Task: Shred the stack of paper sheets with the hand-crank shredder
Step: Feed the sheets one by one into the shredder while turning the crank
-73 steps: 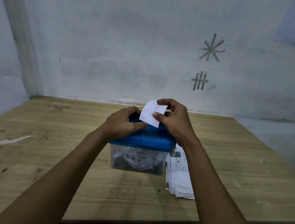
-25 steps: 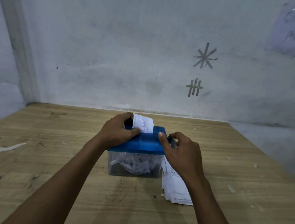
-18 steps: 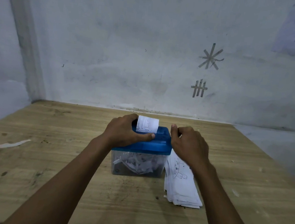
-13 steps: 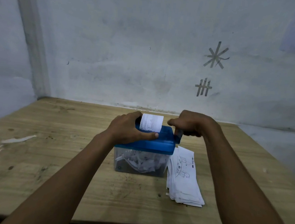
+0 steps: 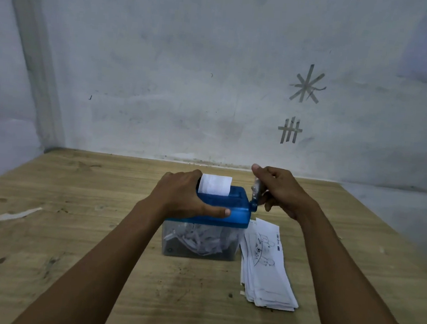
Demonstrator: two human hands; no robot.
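L forearm comes in from 7 o'clock. The left hand (image 5: pixel 181 197) lies over the L part of the blue lid of the shredder (image 5: pixel 239 210), thumb stretched along the front edge toward 3 o'clock, fingers curled over the top, gripping it.

R forearm comes in from 5 o'clock, wrist bent. The right hand (image 5: pixel 279 191) is closed round the crank (image 5: pixel 255 191), thumb on top. The crank stands at the lid's 3 o'clock side, pointing up to approx 12.

A white sheet (image 5: pixel 215 185) sticks upright out of the slot, just beside the L fingers. The clear bin (image 5: pixel 230 251) under the lid holds shreds (image 5: pixel 198 239).

The stack of sheets (image 5: pixel 265 267) lies flat on the wooden table (image 5: pixel 72 227) at the shredder's 4 o'clock, just beside the bin and below the R hand.
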